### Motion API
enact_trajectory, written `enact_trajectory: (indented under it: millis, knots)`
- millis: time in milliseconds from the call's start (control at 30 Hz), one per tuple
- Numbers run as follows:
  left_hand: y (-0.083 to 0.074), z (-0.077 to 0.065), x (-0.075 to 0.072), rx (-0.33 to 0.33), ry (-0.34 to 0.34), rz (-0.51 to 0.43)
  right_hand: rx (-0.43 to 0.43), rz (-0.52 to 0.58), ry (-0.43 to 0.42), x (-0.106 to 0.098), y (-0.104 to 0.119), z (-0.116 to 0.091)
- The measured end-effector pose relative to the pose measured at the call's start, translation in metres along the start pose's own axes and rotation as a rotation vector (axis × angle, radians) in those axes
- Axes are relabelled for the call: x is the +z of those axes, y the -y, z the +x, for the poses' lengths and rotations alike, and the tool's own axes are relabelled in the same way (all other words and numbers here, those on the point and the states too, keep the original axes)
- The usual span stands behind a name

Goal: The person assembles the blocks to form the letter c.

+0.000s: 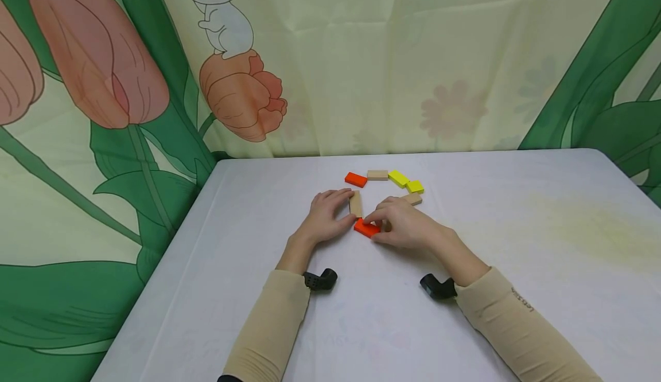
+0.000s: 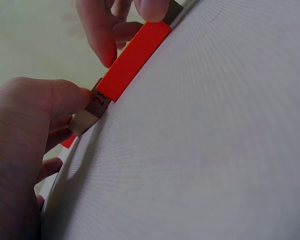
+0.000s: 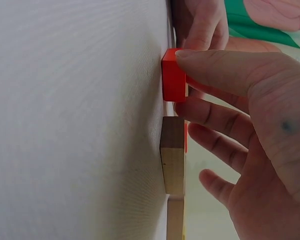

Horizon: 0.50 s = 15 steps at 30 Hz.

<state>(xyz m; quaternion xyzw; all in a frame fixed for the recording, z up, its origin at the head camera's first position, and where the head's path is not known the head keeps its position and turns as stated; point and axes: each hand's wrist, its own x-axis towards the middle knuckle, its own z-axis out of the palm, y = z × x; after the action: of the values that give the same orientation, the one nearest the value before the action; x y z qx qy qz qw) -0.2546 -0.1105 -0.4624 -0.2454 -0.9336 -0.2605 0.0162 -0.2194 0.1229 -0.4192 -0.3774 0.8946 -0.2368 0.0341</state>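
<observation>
My left hand holds a plain wooden block lengthwise, with the thumb at its near end and fingers at its far end. In the left wrist view the thumb touches that block's dark end face, which bears a printed number. My right hand pinches a red block between thumb and fingers. The red block lies on the cloth, its left corner against or very close to the wooden block's near end. Another wooden block stands beside the right hand's fingers, mostly hidden from the head view.
Other blocks curve round behind the hands: a red one, a wooden one, two yellow ones and a wooden one partly behind the right hand. A white cloth covers the table; a printed curtain hangs behind.
</observation>
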Motion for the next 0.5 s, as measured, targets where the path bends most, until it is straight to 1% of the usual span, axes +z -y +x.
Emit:
enact_trajectory:
  millis: [267,500]
  knots:
    - [-0.0004,-0.0006,0.0004,-0.007,0.003,-0.007,-0.006,0.001,0.003,0.0002,0.0006,0.0002]
    - [-0.0011,-0.0009,-0.0003,-0.01,0.006,-0.01,0.007,0.016,0.001,-0.0006,0.0002,-0.0009]
